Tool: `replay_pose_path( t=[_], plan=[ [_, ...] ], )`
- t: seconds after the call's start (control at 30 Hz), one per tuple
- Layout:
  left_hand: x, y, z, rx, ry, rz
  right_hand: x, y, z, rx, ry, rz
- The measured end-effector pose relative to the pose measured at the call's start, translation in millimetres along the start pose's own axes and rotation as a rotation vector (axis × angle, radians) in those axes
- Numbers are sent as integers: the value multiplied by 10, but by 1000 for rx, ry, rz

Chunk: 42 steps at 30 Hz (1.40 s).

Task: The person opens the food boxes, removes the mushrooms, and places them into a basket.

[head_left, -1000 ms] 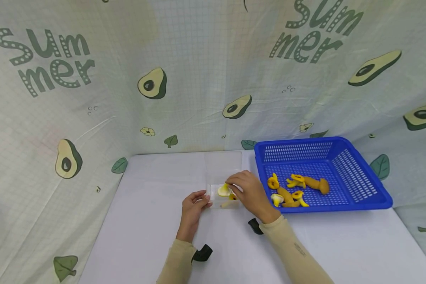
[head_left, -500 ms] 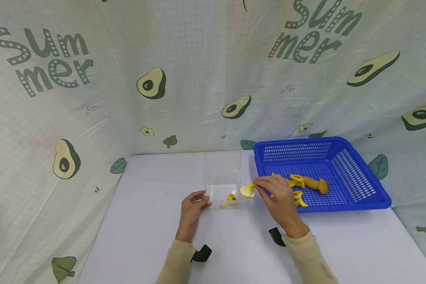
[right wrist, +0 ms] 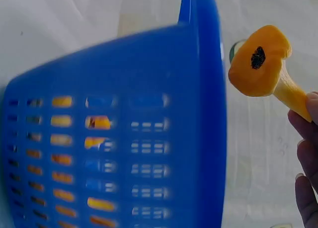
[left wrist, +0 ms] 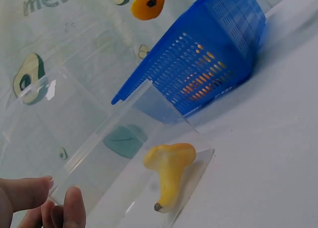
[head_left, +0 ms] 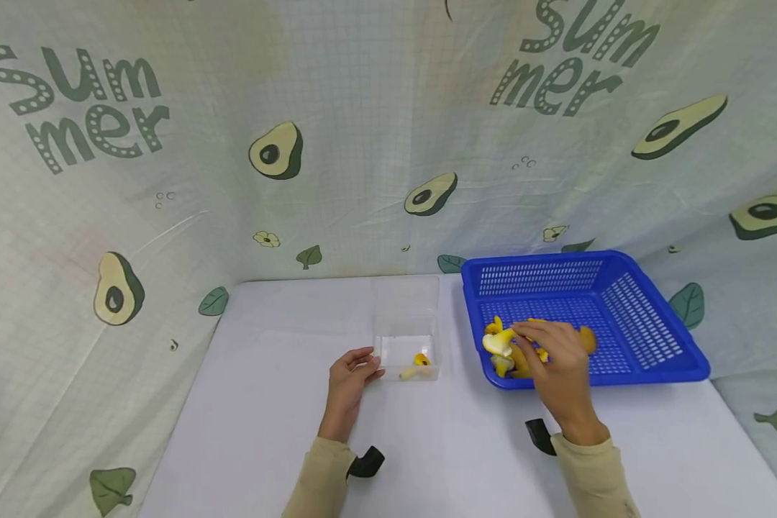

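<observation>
My right hand [head_left: 560, 374] pinches a yellow mushroom [head_left: 500, 342] by its stem, above the near-left part of the blue plastic basket [head_left: 654, 309]. In the right wrist view, the orange-yellow cap [right wrist: 248, 79] with a dark centre faces the camera, just past the basket rim. A clear plastic box [head_left: 383, 337] stands on the table with its lid [head_left: 406, 295] swung back. Inside it, toward the near right, lies another yellow mushroom [left wrist: 171, 173]. The thumb and fingers of my left hand [head_left: 350, 388] grip the box's left edge.
Several yellow and brown mushrooms [head_left: 589, 339] lie in the basket, partly hidden behind my right hand. A white cloth covers the table [head_left: 285, 324]. A printed curtain [head_left: 343, 144] hangs behind. Black wrist straps [head_left: 365, 462] show at both sleeves.
My right hand has carried the yellow mushroom from over the clear box rightward to over the basket. The left hand has stayed at the box's edge.
</observation>
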<state>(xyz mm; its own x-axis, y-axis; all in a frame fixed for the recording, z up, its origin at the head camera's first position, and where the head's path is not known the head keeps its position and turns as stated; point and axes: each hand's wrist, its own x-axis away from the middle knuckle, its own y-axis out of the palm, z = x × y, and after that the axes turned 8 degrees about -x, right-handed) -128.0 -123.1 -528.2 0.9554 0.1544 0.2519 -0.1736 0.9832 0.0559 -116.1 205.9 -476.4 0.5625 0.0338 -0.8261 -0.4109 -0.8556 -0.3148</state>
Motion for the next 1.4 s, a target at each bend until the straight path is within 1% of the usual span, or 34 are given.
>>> replay_pose_path(
  t=[0.17, 0.27, 0.37, 0.67, 0.83, 0.93, 1.07, 1.4],
  plan=[
    [-2, -8, -6, 5, -3, 0, 12, -112, 44, 70, 62, 15],
    [-3, -12, -18, 7, 3, -1, 13, -178, 72, 122, 114, -14],
    [-5, -14, -23, 19, 9, -3, 13, -236, 108, 151, 149, -49],
    [2, -13, -5, 18, 13, -11, 12, -308, 220, 192, 147, -46],
    [3, -10, 0, 17, 8, -7, 5, -342, 281, 217, 156, -76],
    [-1, -12, -2, 8, 0, -4, 3, -352, 317, 234, 162, -104],
    [-8, -10, -6, 9, 9, -4, -9, -347, 353, 257, 172, -148],
    [-2, -9, -1, 15, 13, 1, -76, -331, 432, 302, 211, -287]
  ],
)
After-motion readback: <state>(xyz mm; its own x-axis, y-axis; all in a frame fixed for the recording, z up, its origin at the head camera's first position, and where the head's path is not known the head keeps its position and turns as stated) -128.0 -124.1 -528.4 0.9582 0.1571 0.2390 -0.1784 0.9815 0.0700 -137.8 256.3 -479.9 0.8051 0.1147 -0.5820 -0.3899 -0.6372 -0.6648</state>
